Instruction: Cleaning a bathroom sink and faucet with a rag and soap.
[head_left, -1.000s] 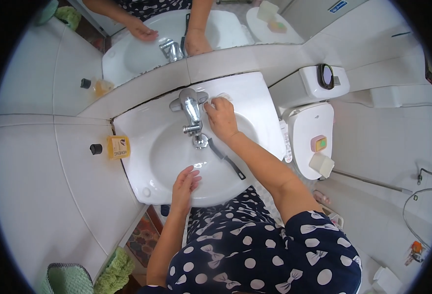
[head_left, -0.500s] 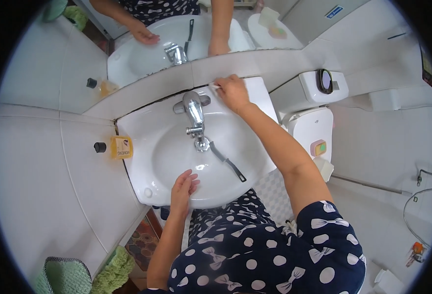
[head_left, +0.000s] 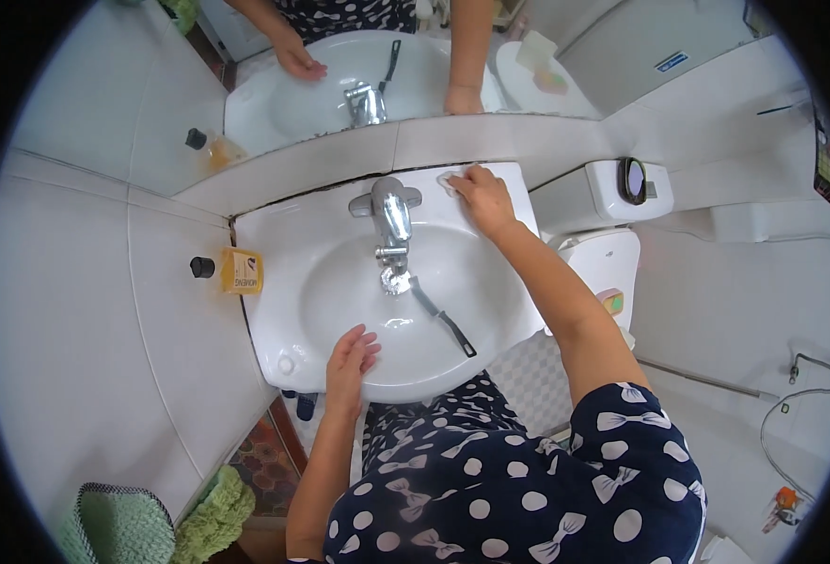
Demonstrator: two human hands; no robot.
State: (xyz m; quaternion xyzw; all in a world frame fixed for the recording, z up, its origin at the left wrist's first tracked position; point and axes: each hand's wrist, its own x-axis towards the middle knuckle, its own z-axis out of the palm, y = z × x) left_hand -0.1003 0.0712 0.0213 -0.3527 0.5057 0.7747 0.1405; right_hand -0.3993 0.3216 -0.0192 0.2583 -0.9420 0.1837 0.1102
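My right hand (head_left: 485,199) reaches to the back right corner of the white washbasin (head_left: 274,254), its fingers closed on a small white wad (head_left: 446,182) pressed to the rim. Whether the wad is tissue or cloth I cannot tell. Over the basin's front edge, my left hand (head_left: 351,365) is held with fingers stretched out and nothing in them. Between the hands stands a chrome faucet (head_left: 393,216). A knife-like tool with a black handle (head_left: 457,335) and a grey blade lies in the bowl, its blade end near the drain (head_left: 396,281).
A bottle of amber liquid (head_left: 243,271) with a black cap lies at the basin's left edge. To the right is a toilet (head_left: 603,254) with a dark round-framed object (head_left: 632,180) on its tank. A mirror (head_left: 311,75) rises behind. Green cloths (head_left: 213,517) hang lower left.
My right hand has moved slightly right along the back rim with the white wad. The left hand stays nearly in place, and the whole view has shifted a little.
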